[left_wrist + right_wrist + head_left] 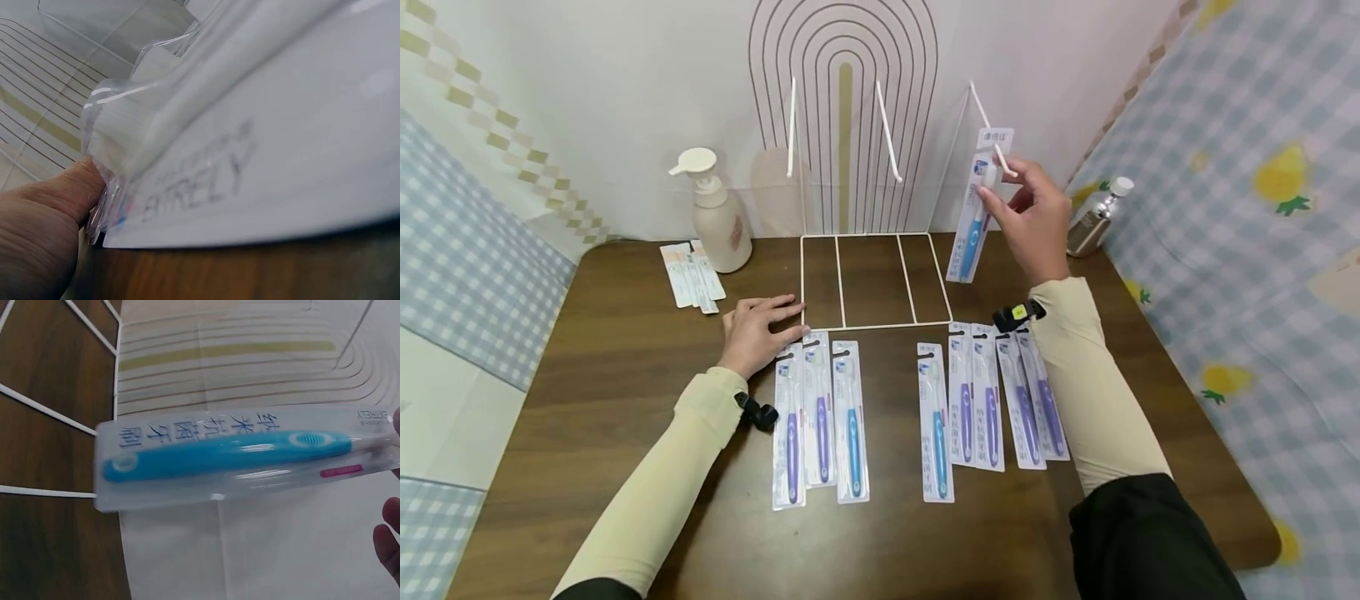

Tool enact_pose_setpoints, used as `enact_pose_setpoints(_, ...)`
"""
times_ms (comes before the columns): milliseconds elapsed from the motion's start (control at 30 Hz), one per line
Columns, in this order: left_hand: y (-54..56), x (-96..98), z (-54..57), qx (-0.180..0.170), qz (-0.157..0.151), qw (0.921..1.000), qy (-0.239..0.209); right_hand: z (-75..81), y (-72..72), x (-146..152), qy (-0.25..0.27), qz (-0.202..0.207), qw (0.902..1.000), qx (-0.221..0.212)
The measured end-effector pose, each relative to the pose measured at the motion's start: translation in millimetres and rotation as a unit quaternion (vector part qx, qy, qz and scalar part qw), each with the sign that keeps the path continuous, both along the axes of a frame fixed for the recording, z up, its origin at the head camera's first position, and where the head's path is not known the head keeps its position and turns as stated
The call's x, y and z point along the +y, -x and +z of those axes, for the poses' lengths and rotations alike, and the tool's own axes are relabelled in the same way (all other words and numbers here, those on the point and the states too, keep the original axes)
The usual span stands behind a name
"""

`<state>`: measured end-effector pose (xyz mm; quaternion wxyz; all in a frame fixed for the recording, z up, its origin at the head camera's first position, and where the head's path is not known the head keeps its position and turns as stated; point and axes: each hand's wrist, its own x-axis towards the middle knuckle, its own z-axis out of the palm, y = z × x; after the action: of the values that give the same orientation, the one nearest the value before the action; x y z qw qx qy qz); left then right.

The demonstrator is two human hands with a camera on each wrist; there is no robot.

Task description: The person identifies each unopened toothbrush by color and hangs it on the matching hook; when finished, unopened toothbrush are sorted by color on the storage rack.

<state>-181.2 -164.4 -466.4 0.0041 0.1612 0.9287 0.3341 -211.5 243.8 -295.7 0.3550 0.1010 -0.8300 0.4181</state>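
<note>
My right hand (1033,217) pinches a packaged blue toothbrush (972,237) at the right-hand prong (1002,158) of a white wire rack (876,327). The prong passes behind the pack's top and its tip shows in front. In the right wrist view the blue handle (231,453) lies under clear plastic, with fingertips (387,544) at the right edge. My left hand (756,333) rests at the rack base's front left corner, fingers fairly straight. Close below it lie packaged toothbrushes (790,433), two purple and one blue; one pack (206,181) fills the left wrist view beside the thumb (69,187).
Right of centre, a blue toothbrush pack (936,433) lies beside several purple ones (992,408), partly under the right forearm. A pump bottle (722,221) and small packets (692,275) stand at the back left. A silver bottle (1097,221) is at the back right, near the curtain.
</note>
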Motion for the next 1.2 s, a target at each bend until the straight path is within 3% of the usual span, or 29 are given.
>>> enact_pose_setpoints(200,-4.6,5.3,-12.5,0.001,-0.003,1.0000,0.000,-9.2,34.1,3,0.012,-0.003,0.9999,-0.006)
enact_pose_setpoints(500,-6.4,9.0,-15.8,-0.002,-0.009,1.0000,0.003,-13.2,81.2,7,0.041,-0.025,0.9971,-0.058)
enact_pose_setpoints(633,-3.4,8.0,-14.0,0.005,-0.007,1.0000,0.005,-10.6,92.1,6,0.058,-0.020,0.9965,-0.058)
enact_pose_setpoints(800,1.7,3.6,-8.0,0.013,0.004,0.9999,0.006,-5.0,93.4,2,0.085,-0.016,0.9937,-0.071)
enact_pose_setpoints(900,4.1,1.0,-4.3,0.015,0.012,0.9998,0.006,-6.2,85.7,0,0.108,-0.015,0.9916,-0.070)
enact_pose_setpoints(1000,4.3,1.5,-0.7,0.014,0.014,0.9998,0.003,-17.3,61.0,-1,0.094,-0.005,0.9930,-0.071)
enact_pose_setpoints(1100,3.4,4.2,1.8,0.014,0.012,0.9998,0.002,-40.7,14.9,-3,0.029,0.033,0.9907,-0.129)
enact_pose_setpoints(1200,1.1,7.5,2.9,0.013,0.007,0.9999,0.001,-65.8,-44.9,-7,-0.065,0.074,0.9663,-0.238)
